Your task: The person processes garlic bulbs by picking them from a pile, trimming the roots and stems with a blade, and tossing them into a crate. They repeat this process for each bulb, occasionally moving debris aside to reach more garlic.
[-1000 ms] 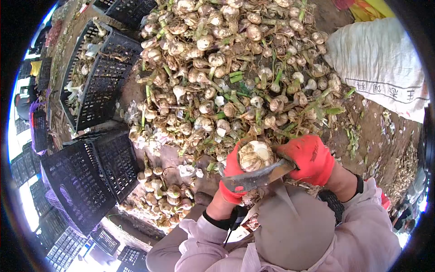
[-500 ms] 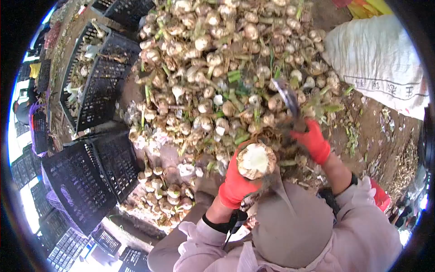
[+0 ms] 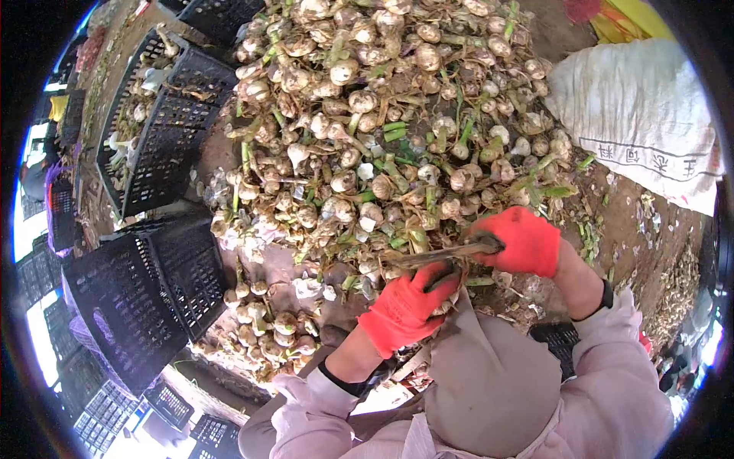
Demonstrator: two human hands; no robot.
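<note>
The left hand [image 3: 405, 306], in a red glove, is curled shut around a garlic bulb [image 3: 443, 304], which is almost wholly hidden under the fingers [image 3: 432, 277]; only a pale edge of it shows at the glove's right side. The right hand [image 3: 524, 241], also gloved in red, grips the handle of a knife [image 3: 443, 252] whose blade runs leftward, lying flat just above the left fingers and close over the bulb. Both hands sit at the near edge of a big garlic pile [image 3: 382, 122] on the dirt ground. Half a second ago the bulb's cut face was turned up and open to view in the left hand, and the right hand was out over the pile with the knife raised; now the knife has come back down across the bulb and the left hand has rolled over it. Black crates [image 3: 145, 291] stand to the left, a white sack [image 3: 642, 115] to the right.
</note>
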